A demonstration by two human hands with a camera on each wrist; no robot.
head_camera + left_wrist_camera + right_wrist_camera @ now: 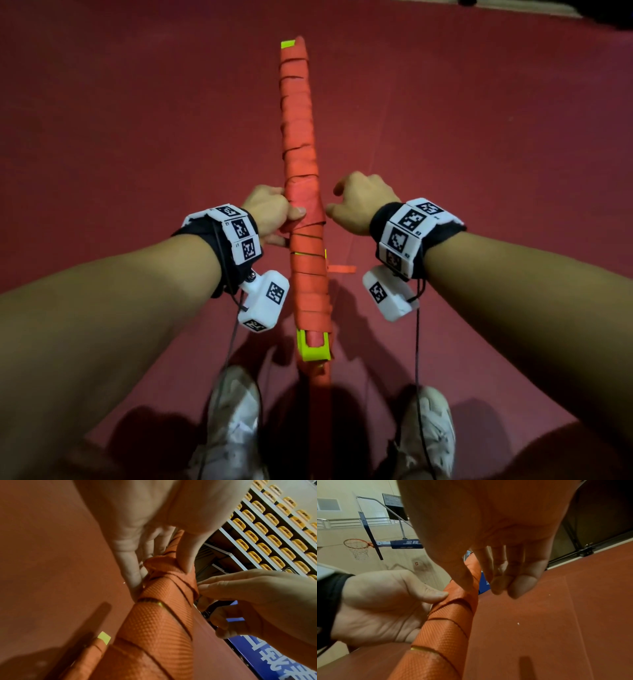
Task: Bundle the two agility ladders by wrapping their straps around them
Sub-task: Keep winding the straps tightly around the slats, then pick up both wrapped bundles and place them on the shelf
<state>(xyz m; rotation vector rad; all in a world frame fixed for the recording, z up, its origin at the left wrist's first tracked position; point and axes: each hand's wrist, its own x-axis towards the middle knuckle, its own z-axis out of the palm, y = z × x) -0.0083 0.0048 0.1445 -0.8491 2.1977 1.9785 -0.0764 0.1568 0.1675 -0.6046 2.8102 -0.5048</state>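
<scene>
A dark red sports floor (137,137) fills the head view, and above it a long bundle of agility ladders (301,171) is held out lengthwise, pointing away from the person, roughly level and between the two forearms. The bundle is a slim bar wound nearly end to end in orange strap (310,284), the turns overlapping at a slant like bandage; the webbing has a fine woven diamond texture in the wrist views. Neon yellow plastic rungs (313,347) show bare at the near end, and a small patch of yellow peeks out at the far tip. A short loose strap tail (342,269) sticks out to the right just behind the hands. The left hand (270,214) grips the bundle about midway: its fingers curl round the far side and the thumb presses on top of the wrap, pinning a bunched fold of strap, as the left wrist view shows. The right hand (361,202) is just beside the bundle on the other side, its fingers loosely curled and holding nothing; whether the thumb touches the strap cannot be told. Two white sneakers (236,421) stand on the floor below. In the background are a basketball hoop (357,547) and rows of yellow stadium seats (274,527).
</scene>
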